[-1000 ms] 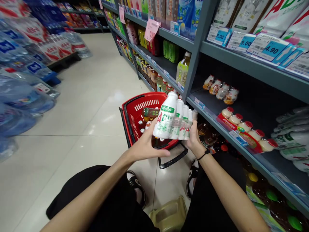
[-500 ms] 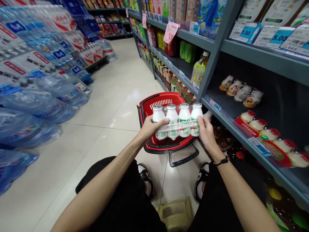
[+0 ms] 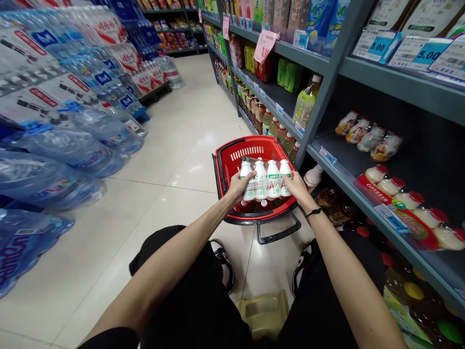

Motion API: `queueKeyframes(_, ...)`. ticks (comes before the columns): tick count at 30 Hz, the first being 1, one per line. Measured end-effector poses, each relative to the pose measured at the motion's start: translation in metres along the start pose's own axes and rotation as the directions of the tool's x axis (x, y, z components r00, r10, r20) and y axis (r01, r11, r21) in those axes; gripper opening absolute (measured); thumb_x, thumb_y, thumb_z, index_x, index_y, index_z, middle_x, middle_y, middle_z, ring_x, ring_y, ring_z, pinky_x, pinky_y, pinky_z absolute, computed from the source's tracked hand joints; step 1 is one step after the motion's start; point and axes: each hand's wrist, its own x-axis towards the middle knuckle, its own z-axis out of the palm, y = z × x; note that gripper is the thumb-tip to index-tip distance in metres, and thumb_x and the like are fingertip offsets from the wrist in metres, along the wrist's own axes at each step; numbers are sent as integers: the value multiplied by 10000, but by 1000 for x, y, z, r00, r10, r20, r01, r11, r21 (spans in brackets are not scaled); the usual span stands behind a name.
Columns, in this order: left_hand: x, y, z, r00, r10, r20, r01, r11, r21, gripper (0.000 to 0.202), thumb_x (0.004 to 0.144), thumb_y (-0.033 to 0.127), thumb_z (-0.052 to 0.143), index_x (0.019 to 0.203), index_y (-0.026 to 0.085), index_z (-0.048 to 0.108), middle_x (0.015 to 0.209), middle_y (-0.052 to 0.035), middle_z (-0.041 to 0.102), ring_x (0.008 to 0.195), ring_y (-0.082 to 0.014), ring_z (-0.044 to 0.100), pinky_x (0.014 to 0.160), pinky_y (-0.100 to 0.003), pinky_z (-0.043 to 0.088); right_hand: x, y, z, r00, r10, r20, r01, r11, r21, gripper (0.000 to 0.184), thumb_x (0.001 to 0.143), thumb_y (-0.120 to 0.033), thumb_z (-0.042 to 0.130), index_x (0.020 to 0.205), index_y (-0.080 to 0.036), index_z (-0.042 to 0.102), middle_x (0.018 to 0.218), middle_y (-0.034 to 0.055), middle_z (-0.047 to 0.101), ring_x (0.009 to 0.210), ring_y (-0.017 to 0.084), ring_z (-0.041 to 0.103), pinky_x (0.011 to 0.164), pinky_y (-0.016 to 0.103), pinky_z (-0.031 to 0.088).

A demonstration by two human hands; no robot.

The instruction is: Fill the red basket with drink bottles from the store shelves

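Observation:
A clear-wrapped pack of white drink bottles with green print is held between my two hands. My left hand closes round its left end, thumb across the front. My right hand grips the right end. The pack is inside the mouth of a red shopping basket, which stands on the floor before my feet, its black handle folded towards me. Beneath the pack, a few more bottle tops show inside the basket; the rest of its contents is hidden.
Grey shelving with drinks runs along the right, with bottles in a red carton and a small wrapped bottle pack. Large water bottles are piled on the left. A beige plastic stool is between my feet.
Both hands have lowered the bottle pack away from me, from above the basket's near rim down into its opening. The view has shifted slightly to the left.

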Motion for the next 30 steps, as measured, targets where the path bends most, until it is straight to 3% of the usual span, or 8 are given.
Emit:
queueKeyframes(3, 5, -22, -2, 999, 24, -24, -22, 997, 70, 621, 599, 481, 954, 1053, 128, 721, 948, -89, 780, 787, -204, 707, 694, -316, 590, 0, -5, -3, 998, 2, -59, -5, 999, -51, 496, 921, -352, 557, 1382, -170, 548, 1350, 171, 714, 1233, 282, 693, 1108, 435, 511)
queueKeyframes(7, 12, -40, -10, 999, 32, 9, -33, 983, 181, 695, 611, 534, 918, 1142, 134, 714, 1065, -105, 787, 889, -217, 721, 760, -305, 592, -7, -7, -15, 998, -55, -43, 51, 995, -81, 473, 910, -393, 557, 1331, -176, 567, 1245, 163, 747, 1164, 298, 719, 1064, 448, 537)
queueKeyframes(13, 20, -35, -15, 977, -63, 202, -39, 886, 463, 723, 687, 673, 826, 1127, 106, 731, 976, -131, 798, 789, -225, 708, 691, -317, 561, -18, -3, -33, 992, -114, -62, 105, 986, -131, 382, 897, -383, 541, 1223, -191, 599, 1194, 159, 745, 1138, 323, 713, 1065, 494, 530)
queueKeyframes(17, 25, -20, -11, 969, -53, 239, -133, 707, 694, 559, 801, 639, 759, 1006, 119, 733, 942, -133, 790, 841, -256, 714, 738, -327, 545, -24, -1, -40, 987, -143, -68, 130, 978, -161, 341, 903, -336, 526, 1203, -189, 592, 1172, 157, 740, 1125, 311, 708, 1065, 490, 531)
queueKeyframes(20, 27, -11, -7, 974, -26, 223, -181, 496, 849, 433, 878, 561, 709, 928, 131, 720, 954, -156, 789, 897, -293, 730, 802, -339, 533, -32, 1, -45, 984, -174, -50, 163, 971, -174, 308, 901, -312, 538, 1174, -183, 594, 1147, 159, 735, 1101, 307, 707, 1057, 490, 534)
queueKeyframes(22, 27, -7, -5, 978, -4, 206, -192, 345, 919, 415, 911, 529, 684, 977, 121, 709, 1038, -199, 788, 970, -318, 742, 845, -339, 527, -37, 2, -49, 980, -194, -46, 182, 966, -181, 267, 903, -295, 545, 1140, -185, 598, 1125, 157, 732, 1091, 305, 703, 1056, 497, 532)
queueKeyframes(26, 14, 5, 0, 971, 28, 238, -240, 112, 964, 486, 951, 484, 660, 1150, 41, 649, 1187, -288, 746, 1119, -346, 728, 920, -348, 518, -47, -5, -67, 973, -221, -64, 205, 959, -197, 203, 908, -237, 560, 1104, -197, 598, 1109, 135, 730, 1074, 273, 702, 1048, 472, 541)
queueKeyframes(30, -3, 21, 0, 925, 6, 380, -380, 13, 925, 385, 910, 348, 631, 1051, -8, 677, 934, -276, 757, 926, -396, 752, 852, -478, 540, -61, -25, -109, 957, -258, -133, 230, 953, -196, 191, 922, -208, 566, 1109, -203, 604, 1083, 97, 746, 991, 216, 718, 954, 382, 586)
